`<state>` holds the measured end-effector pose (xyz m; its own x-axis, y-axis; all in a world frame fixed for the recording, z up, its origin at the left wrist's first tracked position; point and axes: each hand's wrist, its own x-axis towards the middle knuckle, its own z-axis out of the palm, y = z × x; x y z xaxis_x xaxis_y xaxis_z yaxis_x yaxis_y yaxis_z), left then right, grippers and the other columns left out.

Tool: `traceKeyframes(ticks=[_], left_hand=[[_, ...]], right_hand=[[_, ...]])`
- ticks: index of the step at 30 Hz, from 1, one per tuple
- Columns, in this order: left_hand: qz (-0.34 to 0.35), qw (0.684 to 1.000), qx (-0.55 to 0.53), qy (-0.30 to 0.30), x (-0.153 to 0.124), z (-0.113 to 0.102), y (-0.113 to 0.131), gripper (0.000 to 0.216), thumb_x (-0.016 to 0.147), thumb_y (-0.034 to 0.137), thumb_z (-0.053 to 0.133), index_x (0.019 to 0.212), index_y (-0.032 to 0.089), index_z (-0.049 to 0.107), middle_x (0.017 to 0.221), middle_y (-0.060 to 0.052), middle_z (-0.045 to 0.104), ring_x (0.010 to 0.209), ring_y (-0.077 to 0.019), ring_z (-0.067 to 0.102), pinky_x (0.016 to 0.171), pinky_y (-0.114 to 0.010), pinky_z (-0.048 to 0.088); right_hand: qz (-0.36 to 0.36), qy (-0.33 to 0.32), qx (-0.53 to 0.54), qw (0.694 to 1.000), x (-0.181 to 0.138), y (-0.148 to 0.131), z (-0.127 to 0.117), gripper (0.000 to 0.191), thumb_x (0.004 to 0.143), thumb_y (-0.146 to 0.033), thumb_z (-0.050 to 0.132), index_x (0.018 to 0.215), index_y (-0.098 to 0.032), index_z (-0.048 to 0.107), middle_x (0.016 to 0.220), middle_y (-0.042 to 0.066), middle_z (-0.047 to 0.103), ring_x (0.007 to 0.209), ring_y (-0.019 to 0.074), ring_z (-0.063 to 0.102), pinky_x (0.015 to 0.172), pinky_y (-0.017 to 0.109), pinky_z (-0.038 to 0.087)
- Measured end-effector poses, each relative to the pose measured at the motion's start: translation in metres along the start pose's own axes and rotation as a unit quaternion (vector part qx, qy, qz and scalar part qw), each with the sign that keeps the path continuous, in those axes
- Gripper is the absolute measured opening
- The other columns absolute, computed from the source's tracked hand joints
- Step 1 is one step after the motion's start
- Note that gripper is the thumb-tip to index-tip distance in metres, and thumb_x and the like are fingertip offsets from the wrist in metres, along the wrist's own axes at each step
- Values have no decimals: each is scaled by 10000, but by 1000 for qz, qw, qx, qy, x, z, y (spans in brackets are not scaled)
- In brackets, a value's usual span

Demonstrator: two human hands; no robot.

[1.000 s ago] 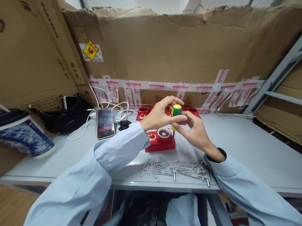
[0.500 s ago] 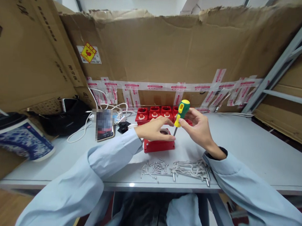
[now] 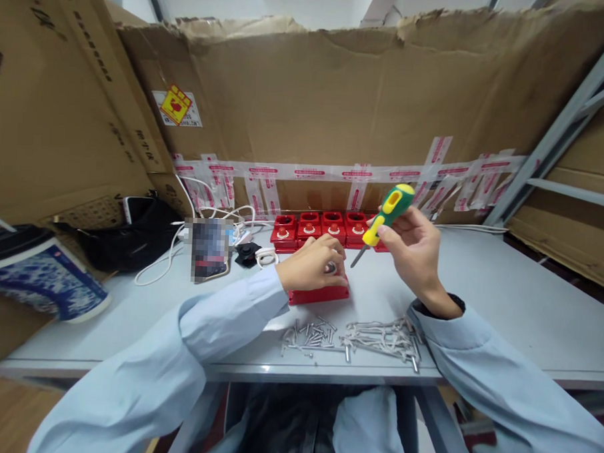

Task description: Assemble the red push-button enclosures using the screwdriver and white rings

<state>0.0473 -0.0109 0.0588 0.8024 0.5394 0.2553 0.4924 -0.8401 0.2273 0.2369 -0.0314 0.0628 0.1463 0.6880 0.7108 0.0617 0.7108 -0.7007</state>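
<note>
A screwdriver point(image 3: 390, 207) with a green and yellow handle is held in my right hand point(image 3: 415, 248), its shaft slanting down to the left. Its tip is apart from the red box point(image 3: 319, 295) on the table. My left hand point(image 3: 311, 263) is curled over the top of that box, fingers bent, hiding much of its upper face. Whether a small part is between those fingertips I cannot make out. In front of the box lie several loose screws point(image 3: 317, 334) and a heap of metal rods with whitish strings point(image 3: 382, 340).
Behind my hands stands a row of red boxes point(image 3: 309, 230) with round red buttons. To the left are a phone point(image 3: 214, 273), white cables point(image 3: 167, 267), a black bag point(image 3: 131, 246) and a blue-and-white cup point(image 3: 44, 275). A cardboard wall point(image 3: 307, 106) rises at the table's back.
My right hand has drawn the screwdriver up and right, off the red box, and tilted it more. My left hand's fingers have curled in over the box top.
</note>
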Motion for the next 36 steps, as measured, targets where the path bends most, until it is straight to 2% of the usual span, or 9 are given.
traceKeyframes(ticks=[3,9,12,14,18,22,26,29,36], left_hand=[[19,998,42,-35,-15,-5,11,223,762,415,701,733,194,688,1100,-64,560,1084,-246,464,876,-386,364],[34,984,123,-122,-36,3,26,238,721,424,734,713,189,693,1195,-102,516,1227,-317,388,880,-406,381],[37,986,123,-104,-39,4,23,268,737,436,716,828,188,670,1239,-112,490,1207,-317,414,882,-409,401],[20,991,113,-62,-38,1,18,300,785,415,668,973,185,622,1244,-121,482,1146,-286,463,874,-400,419],[-83,991,102,14,-32,-3,-1,529,831,478,578,1242,166,461,1259,-147,469,1096,-274,498,879,-415,433],[-114,987,91,-61,-19,-2,-19,763,743,612,612,1320,157,408,1274,-160,505,1146,-324,484,928,-465,400],[-55,989,31,-135,-4,-4,-26,606,719,371,719,1251,201,485,1244,-99,569,1136,-273,513,942,-393,400],[16,987,-32,-157,3,-5,-26,633,679,174,723,1260,203,475,1276,-82,557,1145,-241,517,955,-355,398],[30,983,-56,-170,4,-6,-27,661,679,51,648,1293,186,446,1316,-108,530,1191,-239,512,989,-370,399]], right_hand=[[-1,22,-6,1000,2,0,-1,233,705,-267,693,897,-209,576,854,23,683,789,171,676,782,361,566],[22,-28,-37,999,-3,7,5,291,683,-264,712,920,-195,558,842,26,676,745,158,660,723,334,562],[15,-25,-43,999,-4,9,5,289,683,-246,709,920,-193,552,835,23,667,738,153,653,712,323,554],[14,-22,-45,999,-3,10,5,283,681,-244,709,908,-194,548,832,22,665,735,154,653,718,327,554],[6,-1,-59,998,-1,11,3,359,681,-246,701,987,-213,517,841,13,664,736,158,656,691,325,567],[-8,11,-84,996,0,12,2,549,690,-232,689,1177,-253,437,836,-8,650,720,157,654,648,312,580],[-14,3,-109,994,1,15,0,635,710,-223,666,1277,-275,383,824,-14,641,715,164,658,663,321,585],[-10,-14,-126,992,2,18,-2,641,705,-208,662,1284,-265,392,831,-3,643,713,173,657,648,327,581],[-8,-39,-148,988,2,18,-5,624,680,-193,660,1253,-251,421,818,-9,639,677,156,637,619,313,563]])
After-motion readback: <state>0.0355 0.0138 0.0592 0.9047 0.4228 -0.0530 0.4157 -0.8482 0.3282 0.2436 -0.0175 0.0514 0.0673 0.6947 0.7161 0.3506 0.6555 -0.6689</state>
